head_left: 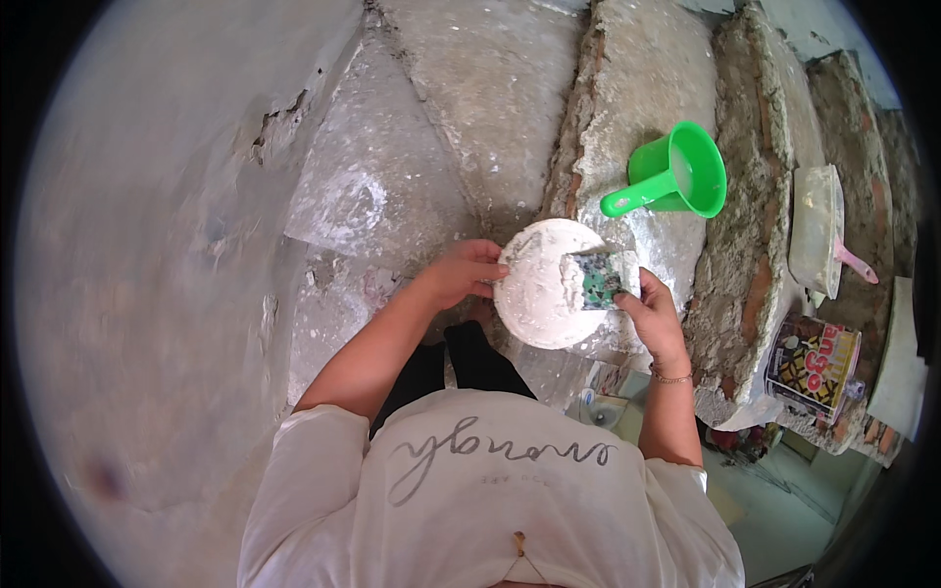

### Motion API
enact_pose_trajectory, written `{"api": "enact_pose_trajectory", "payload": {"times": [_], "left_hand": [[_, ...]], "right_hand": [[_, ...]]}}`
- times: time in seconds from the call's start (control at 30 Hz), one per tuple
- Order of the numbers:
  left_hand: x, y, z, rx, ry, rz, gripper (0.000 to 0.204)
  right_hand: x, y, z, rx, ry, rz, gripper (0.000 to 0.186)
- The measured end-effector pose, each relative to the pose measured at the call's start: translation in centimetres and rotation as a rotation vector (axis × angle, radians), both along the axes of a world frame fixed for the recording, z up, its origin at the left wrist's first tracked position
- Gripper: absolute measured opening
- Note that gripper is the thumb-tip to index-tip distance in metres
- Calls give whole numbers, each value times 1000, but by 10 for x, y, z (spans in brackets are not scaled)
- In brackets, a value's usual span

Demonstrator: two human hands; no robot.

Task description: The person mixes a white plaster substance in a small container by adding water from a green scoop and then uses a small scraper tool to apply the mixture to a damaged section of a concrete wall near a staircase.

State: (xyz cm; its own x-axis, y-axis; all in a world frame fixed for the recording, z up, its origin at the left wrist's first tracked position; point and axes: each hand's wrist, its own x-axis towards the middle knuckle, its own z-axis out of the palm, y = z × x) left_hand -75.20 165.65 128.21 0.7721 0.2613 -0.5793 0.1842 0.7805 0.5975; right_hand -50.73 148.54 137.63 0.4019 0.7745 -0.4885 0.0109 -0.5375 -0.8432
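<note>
A round white disc, like a plate or lid, is coated with thick white paste in front of me. My left hand grips its left rim, thumb on top and fingers at the edge. In my right hand is a small rectangular green-and-black mottled piece, pinched at its right side. White paste covers its left and right edges, and it lies over the right part of the disc. Whether it is a scraper or a sponge I cannot tell.
A green dipper with whitish liquid stands on a rough step beyond my right hand. Farther right are a whitish plastic tub, a pink-handled tool and a printed package. A grey plastered wall rises on the left.
</note>
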Motion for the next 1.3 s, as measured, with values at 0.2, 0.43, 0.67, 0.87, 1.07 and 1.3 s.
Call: {"api": "enact_pose_trajectory", "payload": {"times": [0.2,0.43,0.67,0.87,1.07,1.3], "left_hand": [[-60,18,-2,-7,-23,131,27],[-131,41,-14,43,84,215,28],[-197,81,-33,-6,122,282,18],[-240,121,-71,14,193,256,26],[-269,150,-148,-67,191,332,24],[-277,181,-243,-106,221,424,26]], "right_hand": [[-38,41,-3,65,-30,162,32],[-96,76,-56,159,-172,211,28],[-163,123,-90,79,-25,156,27],[-207,163,-136,145,-10,142,30],[-231,204,-194,82,73,158,27],[-244,256,-278,34,28,153,26]]}}
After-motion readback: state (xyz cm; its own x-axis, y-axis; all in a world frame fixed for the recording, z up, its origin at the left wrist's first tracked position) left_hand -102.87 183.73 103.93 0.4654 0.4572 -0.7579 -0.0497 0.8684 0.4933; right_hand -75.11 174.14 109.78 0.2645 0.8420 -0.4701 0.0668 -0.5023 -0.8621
